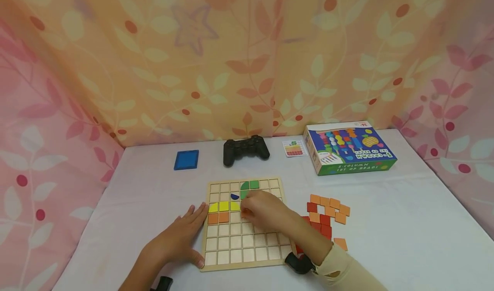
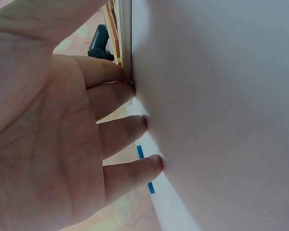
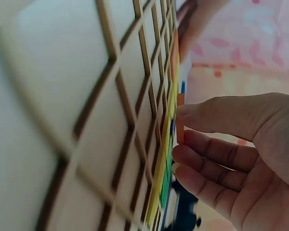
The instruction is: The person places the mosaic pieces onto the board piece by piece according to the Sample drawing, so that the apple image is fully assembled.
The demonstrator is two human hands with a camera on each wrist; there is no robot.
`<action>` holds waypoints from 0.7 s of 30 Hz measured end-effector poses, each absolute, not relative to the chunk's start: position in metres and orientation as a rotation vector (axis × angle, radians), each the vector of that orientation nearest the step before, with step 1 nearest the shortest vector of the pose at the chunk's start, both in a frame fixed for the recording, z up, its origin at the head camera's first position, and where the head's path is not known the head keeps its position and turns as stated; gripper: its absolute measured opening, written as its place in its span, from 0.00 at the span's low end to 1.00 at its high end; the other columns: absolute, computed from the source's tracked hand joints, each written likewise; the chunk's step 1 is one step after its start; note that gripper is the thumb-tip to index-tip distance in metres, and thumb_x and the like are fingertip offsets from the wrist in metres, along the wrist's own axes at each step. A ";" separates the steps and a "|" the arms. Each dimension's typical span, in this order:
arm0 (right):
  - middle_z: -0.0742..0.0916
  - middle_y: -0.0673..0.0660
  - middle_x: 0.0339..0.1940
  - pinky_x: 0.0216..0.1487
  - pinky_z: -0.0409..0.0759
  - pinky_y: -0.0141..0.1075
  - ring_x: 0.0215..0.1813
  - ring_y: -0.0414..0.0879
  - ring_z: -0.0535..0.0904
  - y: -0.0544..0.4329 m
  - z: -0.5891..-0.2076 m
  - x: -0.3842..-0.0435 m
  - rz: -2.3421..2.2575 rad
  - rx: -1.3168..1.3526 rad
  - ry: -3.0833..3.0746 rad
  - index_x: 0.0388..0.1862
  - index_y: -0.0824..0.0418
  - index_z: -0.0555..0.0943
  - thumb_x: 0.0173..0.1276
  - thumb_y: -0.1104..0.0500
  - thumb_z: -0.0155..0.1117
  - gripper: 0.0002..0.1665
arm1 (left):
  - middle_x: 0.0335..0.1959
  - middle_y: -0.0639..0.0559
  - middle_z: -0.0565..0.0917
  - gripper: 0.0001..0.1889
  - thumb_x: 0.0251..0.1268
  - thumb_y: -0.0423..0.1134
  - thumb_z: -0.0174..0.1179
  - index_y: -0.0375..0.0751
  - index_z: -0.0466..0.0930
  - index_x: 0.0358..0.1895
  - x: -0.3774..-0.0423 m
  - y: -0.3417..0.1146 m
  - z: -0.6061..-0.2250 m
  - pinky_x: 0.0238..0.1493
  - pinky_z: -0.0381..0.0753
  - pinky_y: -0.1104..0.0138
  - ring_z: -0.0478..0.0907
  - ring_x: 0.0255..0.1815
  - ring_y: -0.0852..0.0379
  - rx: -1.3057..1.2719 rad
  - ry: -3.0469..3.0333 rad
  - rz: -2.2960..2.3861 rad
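Note:
A wooden grid board (image 1: 235,241) lies on the white cloth. My left hand (image 1: 181,235) rests along its left edge, fingers extended, thumb at the near left corner. In the left wrist view the fingertips (image 2: 156,163) touch the cloth. My right hand (image 1: 266,209) is over the board and pinches a thin orange tile (image 3: 180,132) between thumb and fingers. Two orange tiles (image 1: 224,217) sit in the board's left cells, below a row of yellow tiles (image 1: 224,206). Farther up are green pieces (image 1: 254,184) and a dark blue half-round piece (image 1: 235,196). The right hand hides some cells.
Loose orange tiles (image 1: 335,203) and red tiles (image 1: 326,231) lie right of the board, partly under the right forearm. Behind stand a blue square tray (image 1: 186,160), a black game controller (image 1: 245,149), a small pattern card (image 1: 295,148) and a bead-set box (image 1: 351,149).

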State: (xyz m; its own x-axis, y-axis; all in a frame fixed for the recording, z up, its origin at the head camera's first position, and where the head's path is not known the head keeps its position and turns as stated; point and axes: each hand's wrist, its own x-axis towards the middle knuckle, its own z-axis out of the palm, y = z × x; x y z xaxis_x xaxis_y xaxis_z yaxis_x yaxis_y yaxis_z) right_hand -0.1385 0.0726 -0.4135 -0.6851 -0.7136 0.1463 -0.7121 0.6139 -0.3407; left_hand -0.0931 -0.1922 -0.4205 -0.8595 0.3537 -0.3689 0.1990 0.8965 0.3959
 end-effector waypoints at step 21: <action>0.76 0.44 0.23 0.28 0.71 0.26 0.28 0.37 0.70 0.050 -0.416 -0.124 -0.425 -1.213 2.846 0.24 0.53 0.87 0.61 0.66 0.73 0.09 | 0.81 0.46 0.52 0.74 0.20 0.60 0.84 0.41 0.53 0.80 -0.092 -0.192 -0.419 0.73 0.51 0.38 0.43 0.81 0.40 0.412 2.617 0.503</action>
State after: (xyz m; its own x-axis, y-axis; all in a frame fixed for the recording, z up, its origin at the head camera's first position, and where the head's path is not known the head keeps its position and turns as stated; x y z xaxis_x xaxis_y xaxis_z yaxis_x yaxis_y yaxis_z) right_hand -0.1245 0.0498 -0.4163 -0.6981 -0.7105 0.0885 -0.7054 0.6612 -0.2555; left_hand -0.0919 -0.1921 -0.4191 -0.8581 0.3623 -0.3638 0.2018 0.8895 0.4100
